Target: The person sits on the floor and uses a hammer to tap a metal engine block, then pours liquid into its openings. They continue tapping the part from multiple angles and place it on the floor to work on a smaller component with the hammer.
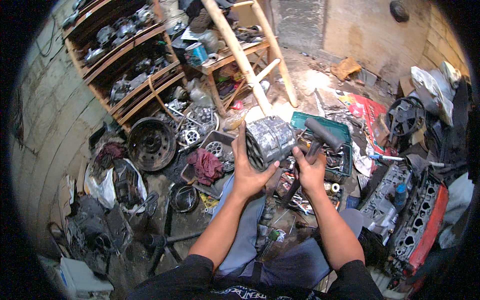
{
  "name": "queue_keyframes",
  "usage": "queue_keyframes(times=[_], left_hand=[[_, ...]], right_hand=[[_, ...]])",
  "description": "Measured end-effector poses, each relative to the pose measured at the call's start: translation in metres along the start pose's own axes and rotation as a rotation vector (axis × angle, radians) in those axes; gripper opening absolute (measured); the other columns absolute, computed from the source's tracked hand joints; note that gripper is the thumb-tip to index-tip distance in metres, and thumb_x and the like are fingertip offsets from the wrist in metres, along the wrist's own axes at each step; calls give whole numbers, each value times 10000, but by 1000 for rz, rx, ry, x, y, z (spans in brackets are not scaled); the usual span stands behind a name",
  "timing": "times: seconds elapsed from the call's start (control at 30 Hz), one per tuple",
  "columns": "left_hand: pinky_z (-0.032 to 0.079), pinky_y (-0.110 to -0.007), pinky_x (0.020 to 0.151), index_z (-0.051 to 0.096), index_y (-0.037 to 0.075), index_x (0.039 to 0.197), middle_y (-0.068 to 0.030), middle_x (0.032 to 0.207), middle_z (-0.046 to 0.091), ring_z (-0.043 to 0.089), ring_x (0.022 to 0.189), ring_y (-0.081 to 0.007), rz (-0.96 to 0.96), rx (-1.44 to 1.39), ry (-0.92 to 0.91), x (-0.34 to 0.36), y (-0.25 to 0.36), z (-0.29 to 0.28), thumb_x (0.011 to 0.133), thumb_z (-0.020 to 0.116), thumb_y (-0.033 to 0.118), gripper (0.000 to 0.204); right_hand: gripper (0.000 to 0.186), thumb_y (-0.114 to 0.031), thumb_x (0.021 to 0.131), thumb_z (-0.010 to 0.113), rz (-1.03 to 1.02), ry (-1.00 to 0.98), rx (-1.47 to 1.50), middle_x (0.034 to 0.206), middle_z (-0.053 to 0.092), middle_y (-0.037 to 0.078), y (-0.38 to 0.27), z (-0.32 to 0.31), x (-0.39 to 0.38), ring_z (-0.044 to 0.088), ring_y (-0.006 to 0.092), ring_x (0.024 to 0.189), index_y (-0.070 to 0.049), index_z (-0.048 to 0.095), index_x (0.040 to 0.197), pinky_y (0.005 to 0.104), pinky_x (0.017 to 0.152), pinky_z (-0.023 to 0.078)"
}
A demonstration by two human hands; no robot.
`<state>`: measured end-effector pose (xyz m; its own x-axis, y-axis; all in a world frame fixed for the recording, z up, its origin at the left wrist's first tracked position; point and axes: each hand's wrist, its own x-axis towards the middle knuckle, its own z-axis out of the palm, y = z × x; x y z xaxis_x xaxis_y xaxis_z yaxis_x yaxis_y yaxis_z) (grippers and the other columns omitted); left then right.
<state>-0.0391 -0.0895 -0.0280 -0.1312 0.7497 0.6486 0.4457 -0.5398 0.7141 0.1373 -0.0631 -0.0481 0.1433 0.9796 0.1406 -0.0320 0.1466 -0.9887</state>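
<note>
My left hand (247, 172) is wrapped round the near left side of a grey, scuffed cylindrical metal housing (272, 139), held tilted above my lap. Its left end shows a dark, slotted opening. In my right hand (312, 172) is a mallet (324, 134) with a dark grey cylindrical head, gripped by its black handle just under the head. The thumb of that hand also reaches to the housing's right edge. Behind and below the mallet, a green toolbox (343, 130) stands with its lid up, holding several tools.
Wheel rims (151, 144), a maroon rag (206, 166) and loose parts crowd the left floor. Cylinder heads (387, 197) and a red-edged engine part (425, 225) lie right. Wooden shelves (125, 50) of metal parts and a pole ladder (240, 50) stand behind.
</note>
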Motion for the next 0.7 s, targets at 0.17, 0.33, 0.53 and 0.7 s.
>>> queue_keyframes(times=[0.17,0.33,0.53,0.7], left_hand=[[319,-480,1123,261,6,1541,-224,1337,448,421,1250,-384,-20,176,105,-36,5,-41,689,859,196,1058],[305,-510,1132,336,33,1464,-282,1460,345,333,1352,-447,-139,365,28,-41,36,-61,691,871,262,968],[272,-537,1176,204,76,1481,-276,1545,193,260,1430,-488,100,231,-102,-28,14,-68,622,908,276,1129],[344,-530,1144,362,220,1464,-222,1529,248,309,1419,-453,66,233,-226,-26,12,-69,605,912,279,1022]], right_hand=[[287,-223,901,755,-38,-192,-136,928,746,93,3,15,-36,661,164,840,37,736,1022,331,810,510],[299,-234,896,755,62,-262,-237,930,735,80,12,15,-55,650,155,847,31,710,1025,331,806,504],[323,-261,903,762,56,-182,-219,942,725,67,36,12,-51,649,144,860,33,707,1025,325,805,507],[331,-261,913,754,71,-229,-246,983,729,85,22,1,-46,652,154,898,33,704,1057,329,849,501]])
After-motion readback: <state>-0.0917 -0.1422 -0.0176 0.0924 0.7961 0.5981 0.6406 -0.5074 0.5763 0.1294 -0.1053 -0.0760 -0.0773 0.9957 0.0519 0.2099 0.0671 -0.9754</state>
